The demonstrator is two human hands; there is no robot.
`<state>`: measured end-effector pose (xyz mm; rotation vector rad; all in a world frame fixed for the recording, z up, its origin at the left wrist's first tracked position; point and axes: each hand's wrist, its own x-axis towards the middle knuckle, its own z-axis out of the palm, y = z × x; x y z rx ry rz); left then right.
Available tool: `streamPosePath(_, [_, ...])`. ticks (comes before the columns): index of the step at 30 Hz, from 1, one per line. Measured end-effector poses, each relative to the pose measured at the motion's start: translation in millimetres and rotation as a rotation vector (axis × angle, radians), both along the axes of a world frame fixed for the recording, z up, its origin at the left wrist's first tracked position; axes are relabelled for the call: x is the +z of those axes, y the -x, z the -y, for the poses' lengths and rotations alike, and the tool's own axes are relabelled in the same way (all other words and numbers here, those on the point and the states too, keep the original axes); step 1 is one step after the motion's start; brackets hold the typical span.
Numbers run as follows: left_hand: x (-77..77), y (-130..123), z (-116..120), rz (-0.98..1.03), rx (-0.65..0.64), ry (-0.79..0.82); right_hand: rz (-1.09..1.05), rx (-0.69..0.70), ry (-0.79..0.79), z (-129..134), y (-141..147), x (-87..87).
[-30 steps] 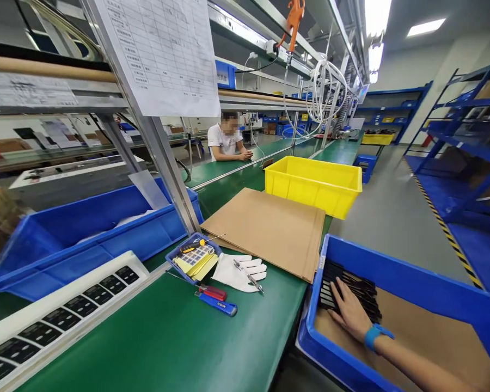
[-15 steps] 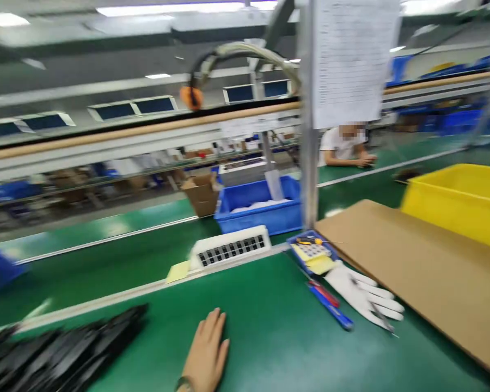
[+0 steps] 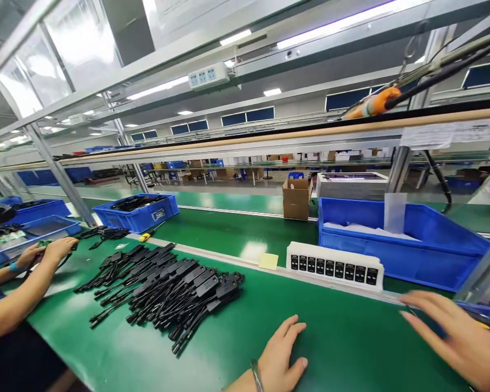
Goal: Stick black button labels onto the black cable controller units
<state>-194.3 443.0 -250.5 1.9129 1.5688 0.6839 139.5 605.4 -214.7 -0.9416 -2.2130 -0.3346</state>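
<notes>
My left hand (image 3: 280,354), with a bracelet at the wrist, rests low over the green tabletop (image 3: 245,337). Its fingers are loosely spread and hold nothing. To its left lies a pile of black cable pieces with flat housings (image 3: 179,288). My right hand (image 3: 453,343) reaches in at the right, fingers stretched and apart, somewhat blurred. It is nearest to the right end of a white holder (image 3: 335,277) with a row of black parts. A thin dark item shows by its fingertips, too unclear to name.
A co-worker's hands (image 3: 51,253) handle a part at the far left, beside blue trays. Behind the rail stand a blue bin of black parts (image 3: 136,211), a cardboard box (image 3: 297,196) and a large blue bin (image 3: 392,256). A yellow note (image 3: 268,261) lies on the rail.
The view has swung left, bringing the whole black pile and the co-worker's arms into sight. My right hand has come into view at the right. My left hand stays open.
</notes>
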Motion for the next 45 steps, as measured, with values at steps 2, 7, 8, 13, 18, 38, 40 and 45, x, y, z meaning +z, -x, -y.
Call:
streamPosePath(2, [-7.1, 10, -3, 0.009, 0.017, -0.029, 0.191, 0.022, 0.007, -29, 51, 5.6])
streamPosePath(7, [-38.2, 29, -14, -0.036, 0.037, -0.092, 0.364, -0.118, -0.002, -97, 144, 1.8])
streamPosePath(8, [-46.1, 31, -16, -0.057, 0.045, -0.110, 0.361, -0.115, -0.004, -107, 150, -0.6])
streamPosePath(13, [-87.0, 32, -28, -0.154, 0.106, -0.286, 0.280, -0.019, 0.016, -153, 136, -11.7])
streamPosePath(18, [-71.1, 25, -24, -0.266, 0.113, -0.565, 0.068, 0.119, -0.124, -133, 119, 13.1])
streamPosePath(38, [13.3, -8, -10, -0.447, -0.104, 0.026, 0.144, 0.191, 0.817, 107, 128, -37.6])
streamPosePath(40, [16.2, -9, -17, -0.437, -0.088, 0.091, 0.171, 0.160, 0.900, 103, 131, -31.3])
streamPosePath(45, [18.0, -9, -37, -0.429, -0.080, 0.209, 0.218, 0.175, 1.048, 85, 137, -21.3])
